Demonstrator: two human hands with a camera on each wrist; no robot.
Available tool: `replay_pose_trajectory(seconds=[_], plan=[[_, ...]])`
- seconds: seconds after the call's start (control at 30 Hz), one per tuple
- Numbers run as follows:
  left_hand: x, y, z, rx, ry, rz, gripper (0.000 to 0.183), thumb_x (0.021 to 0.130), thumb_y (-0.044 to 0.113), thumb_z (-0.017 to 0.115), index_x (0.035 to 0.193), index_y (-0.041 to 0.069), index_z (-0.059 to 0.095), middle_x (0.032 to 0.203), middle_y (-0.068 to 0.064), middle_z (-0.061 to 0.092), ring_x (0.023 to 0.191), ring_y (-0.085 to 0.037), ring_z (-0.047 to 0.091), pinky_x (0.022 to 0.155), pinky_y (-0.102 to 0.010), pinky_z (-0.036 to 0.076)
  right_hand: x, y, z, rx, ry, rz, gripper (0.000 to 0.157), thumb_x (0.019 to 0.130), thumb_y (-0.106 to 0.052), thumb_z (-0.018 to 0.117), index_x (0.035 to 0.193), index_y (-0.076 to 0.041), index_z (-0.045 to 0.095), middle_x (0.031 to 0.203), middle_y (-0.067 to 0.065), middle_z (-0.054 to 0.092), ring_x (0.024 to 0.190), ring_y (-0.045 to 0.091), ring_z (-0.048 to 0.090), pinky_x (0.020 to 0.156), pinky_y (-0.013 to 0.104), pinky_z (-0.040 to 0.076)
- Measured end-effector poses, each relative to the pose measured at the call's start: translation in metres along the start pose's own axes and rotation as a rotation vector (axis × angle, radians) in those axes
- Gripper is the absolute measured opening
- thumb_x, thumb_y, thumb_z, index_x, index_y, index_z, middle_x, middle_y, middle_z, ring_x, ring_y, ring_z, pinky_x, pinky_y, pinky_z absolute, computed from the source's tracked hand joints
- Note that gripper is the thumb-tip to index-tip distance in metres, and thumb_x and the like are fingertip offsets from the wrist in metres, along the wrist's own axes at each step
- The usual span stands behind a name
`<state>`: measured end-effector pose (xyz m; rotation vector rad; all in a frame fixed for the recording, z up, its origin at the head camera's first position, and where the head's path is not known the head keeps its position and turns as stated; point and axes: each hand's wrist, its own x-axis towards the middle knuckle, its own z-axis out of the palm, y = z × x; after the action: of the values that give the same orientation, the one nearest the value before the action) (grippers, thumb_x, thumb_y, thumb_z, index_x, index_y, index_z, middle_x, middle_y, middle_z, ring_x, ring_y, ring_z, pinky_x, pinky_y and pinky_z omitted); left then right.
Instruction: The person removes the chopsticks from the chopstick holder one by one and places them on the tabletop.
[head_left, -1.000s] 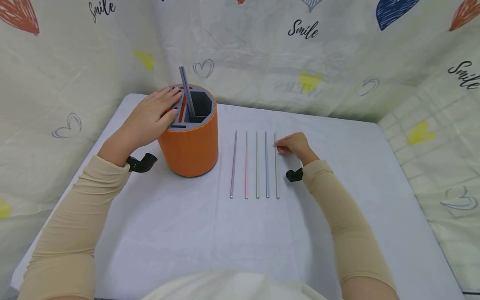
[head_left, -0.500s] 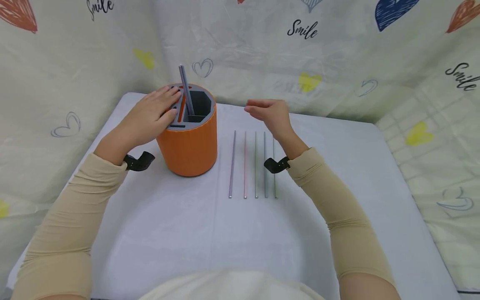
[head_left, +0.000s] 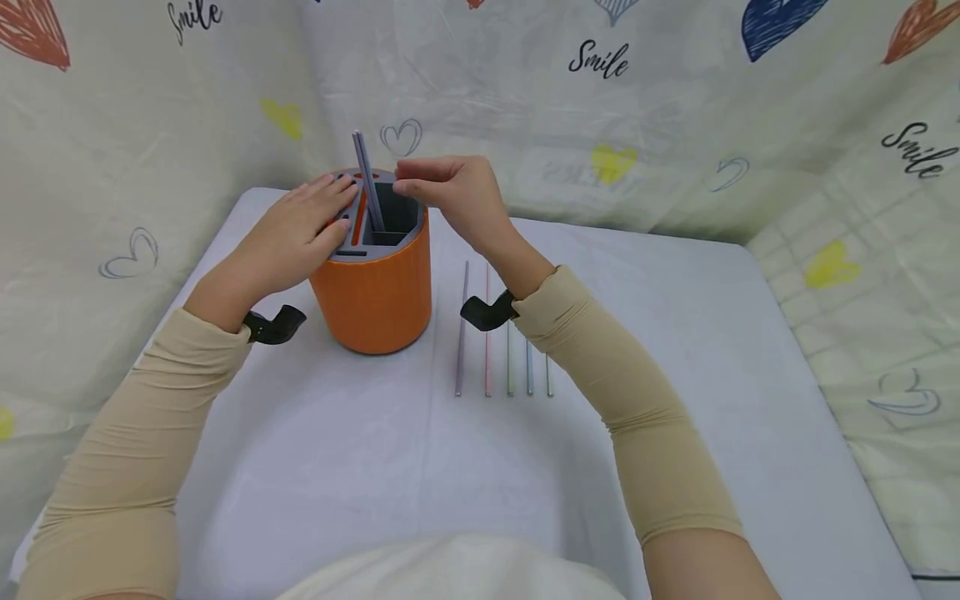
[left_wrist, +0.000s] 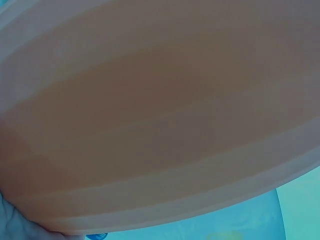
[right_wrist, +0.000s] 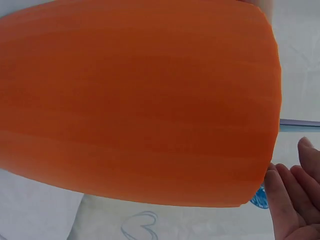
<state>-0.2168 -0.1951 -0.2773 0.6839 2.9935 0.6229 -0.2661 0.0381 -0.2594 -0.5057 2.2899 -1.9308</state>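
An orange round pen holder (head_left: 371,308) with a grey divided top stands at the back left of the table. Purplish-grey thin sticks (head_left: 367,179) rise from its large compartment. My left hand (head_left: 288,225) rests on the left of its top, fingers stretched over the divider. At the right rim is my right hand (head_left: 457,192), fingers extended and the thumb below them; in the right wrist view the fingers (right_wrist: 295,195) touch or nearly touch the rim, with nothing visible between them. Several thin coloured sticks, including a purple one (head_left: 461,333) and a pink one (head_left: 488,358), lie parallel under my right forearm.
A white cloth covers the table (head_left: 337,467). Behind it and on both sides hangs a cream curtain (head_left: 480,100) printed with hearts and "Smile". Each wrist carries a black camera mount, such as the right one (head_left: 487,312).
My right hand has left the rightmost stick and moved left and away from me to the holder's rim. The sticks stay on the table. The left hand has hardly moved.
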Motion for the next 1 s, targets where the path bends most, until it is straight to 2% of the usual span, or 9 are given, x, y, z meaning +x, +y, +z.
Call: replay_pose_trajectory(seconds=[0.17, 0.43, 0.77, 0.9, 1.0], plan=[[0.0, -0.001, 0.001, -0.003, 0.006, 0.003, 0.058, 0.106, 0.031, 0.03, 0.157, 0.003, 0.026, 0.165, -0.016, 0.023, 0.156, -0.034, 0.012, 0.128, -0.051, 0.009, 0.006, -0.003, 0.009, -0.05, -0.001, 0.004, 0.032, 0.085, -0.016, 0.079, 0.115, -0.006, 0.075, 0.114, 0.01, 0.075, 0.107, 0.011, 0.069, 0.09, 0.023, 0.058], [0.0, -0.002, 0.001, 0.001, 0.003, 0.004, 0.058, 0.106, 0.031, 0.03, 0.157, 0.003, 0.026, 0.165, -0.015, 0.022, 0.156, -0.034, 0.012, 0.128, -0.051, 0.009, 0.011, -0.002, 0.019, -0.06, -0.027, -0.026, 0.03, 0.085, -0.018, 0.079, 0.112, -0.005, 0.076, 0.113, 0.01, 0.075, 0.112, 0.01, 0.068, 0.093, 0.019, 0.055], [0.001, -0.003, 0.001, 0.001, 0.015, 0.02, 0.057, 0.106, 0.03, 0.031, 0.156, 0.002, 0.027, 0.165, -0.015, 0.023, 0.156, -0.033, 0.012, 0.128, -0.05, 0.009, 0.017, -0.005, 0.026, -0.206, 0.006, -0.001, 0.029, 0.085, -0.022, 0.08, 0.11, -0.01, 0.078, 0.111, 0.006, 0.076, 0.11, 0.009, 0.066, 0.087, 0.017, 0.055], [0.001, -0.002, 0.001, -0.001, 0.015, 0.015, 0.057, 0.106, 0.03, 0.032, 0.156, 0.002, 0.027, 0.165, -0.015, 0.024, 0.156, -0.033, 0.012, 0.128, -0.05, 0.009, 0.016, -0.007, 0.025, -0.169, 0.027, 0.016, 0.026, 0.086, -0.02, 0.079, 0.109, -0.008, 0.078, 0.109, 0.008, 0.077, 0.1, 0.01, 0.072, 0.085, 0.018, 0.057], [0.001, -0.003, 0.001, -0.004, 0.017, 0.013, 0.057, 0.106, 0.03, 0.033, 0.156, 0.002, 0.028, 0.165, -0.015, 0.024, 0.156, -0.033, 0.012, 0.128, -0.05, 0.009, 0.013, -0.013, 0.021, -0.089, 0.052, -0.002, 0.024, 0.086, -0.016, 0.078, 0.107, -0.004, 0.078, 0.107, 0.011, 0.077, 0.095, 0.014, 0.075, 0.087, 0.02, 0.058]])
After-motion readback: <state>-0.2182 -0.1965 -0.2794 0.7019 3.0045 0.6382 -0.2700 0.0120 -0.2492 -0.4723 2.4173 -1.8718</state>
